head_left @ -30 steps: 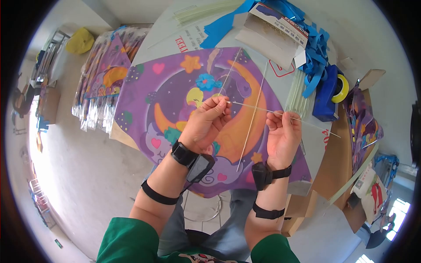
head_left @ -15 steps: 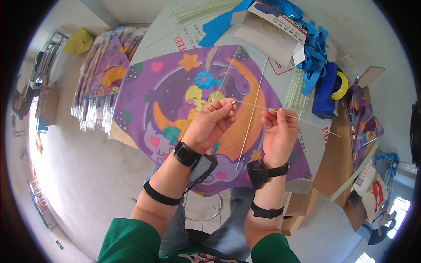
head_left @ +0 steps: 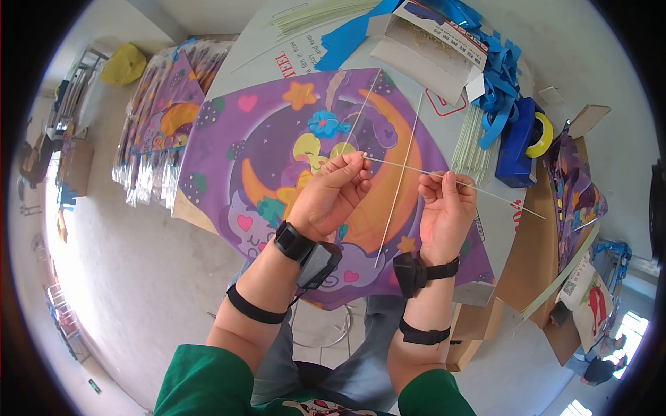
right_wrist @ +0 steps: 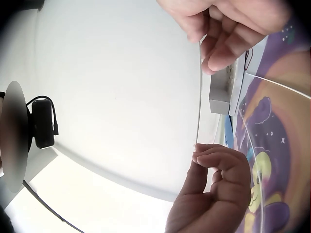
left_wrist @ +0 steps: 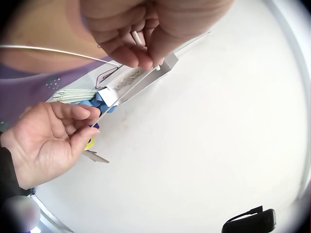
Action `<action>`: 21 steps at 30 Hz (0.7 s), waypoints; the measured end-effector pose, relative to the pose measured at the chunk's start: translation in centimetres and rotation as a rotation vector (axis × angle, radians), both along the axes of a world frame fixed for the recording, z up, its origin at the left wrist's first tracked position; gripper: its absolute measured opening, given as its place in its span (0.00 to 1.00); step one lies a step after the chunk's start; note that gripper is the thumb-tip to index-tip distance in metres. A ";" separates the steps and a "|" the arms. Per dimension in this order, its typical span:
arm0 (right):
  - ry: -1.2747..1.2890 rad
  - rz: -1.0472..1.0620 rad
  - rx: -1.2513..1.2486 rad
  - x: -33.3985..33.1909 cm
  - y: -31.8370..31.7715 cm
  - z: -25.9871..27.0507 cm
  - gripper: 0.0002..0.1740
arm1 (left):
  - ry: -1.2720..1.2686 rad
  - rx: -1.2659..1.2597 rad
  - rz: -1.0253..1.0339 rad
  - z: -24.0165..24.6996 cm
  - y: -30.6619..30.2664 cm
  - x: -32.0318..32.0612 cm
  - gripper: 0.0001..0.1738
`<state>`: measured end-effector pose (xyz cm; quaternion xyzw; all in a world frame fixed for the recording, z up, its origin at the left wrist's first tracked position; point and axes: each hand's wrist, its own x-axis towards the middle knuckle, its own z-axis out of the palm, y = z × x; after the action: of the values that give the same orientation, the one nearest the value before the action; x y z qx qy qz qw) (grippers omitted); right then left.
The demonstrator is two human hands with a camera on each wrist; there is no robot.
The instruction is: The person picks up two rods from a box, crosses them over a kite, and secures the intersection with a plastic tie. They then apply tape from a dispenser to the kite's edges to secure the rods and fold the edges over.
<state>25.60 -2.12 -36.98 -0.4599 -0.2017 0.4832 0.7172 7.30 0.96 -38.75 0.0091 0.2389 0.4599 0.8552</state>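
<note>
A purple kite printed with a moon, stars and a yellow-faced character lies spread over the table and the lap. Above it, my left hand pinches a small white tip piece between thumb and forefinger, at the end of a thin white rod. A second short white piece shows within the curled left fingers. My right hand pinches the same rod farther along, its free end reaching right past the kite's edge. Another thin rod runs lengthwise over the kite, beneath the held one.
At the back stands an open box of small pieces, beside blue strips. Bundled pale rods and a blue tape dispenser sit on the right. Bagged kites are stacked at left; a cardboard box stands at right.
The left hand has shifted slightly right, and the rod's end now meets its fingertips. The right hand has hardly moved and still pinches the rod.
</note>
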 end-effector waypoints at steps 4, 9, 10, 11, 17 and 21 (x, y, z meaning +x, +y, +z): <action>0.005 -0.005 0.012 -0.1 0.0 -0.1 0.08 | -0.006 0.016 -0.002 -0.2 -0.1 0.0 0.05; -0.045 -0.019 0.017 -0.1 0.0 0.0 0.08 | 0.003 0.028 -0.010 -0.2 0.0 -0.1 0.05; -0.046 -0.019 0.017 -0.1 0.0 0.0 0.08 | 0.013 0.030 -0.008 -0.2 0.0 -0.2 0.04; -0.070 -0.020 0.015 -0.2 0.0 0.1 0.08 | 0.024 0.031 -0.006 -0.2 0.0 -0.2 0.04; -0.175 -0.023 0.047 -0.4 -0.2 0.6 0.08 | 0.102 0.090 0.036 -0.6 0.1 -0.1 0.03; -0.259 -0.026 0.068 -0.7 -0.3 1.1 0.08 | 0.191 0.109 0.084 -0.7 0.0 0.2 0.03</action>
<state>24.94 -2.42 -35.87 -0.4963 -0.3030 0.4033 0.7066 7.47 0.95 -39.48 0.0893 0.2940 0.5048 0.8067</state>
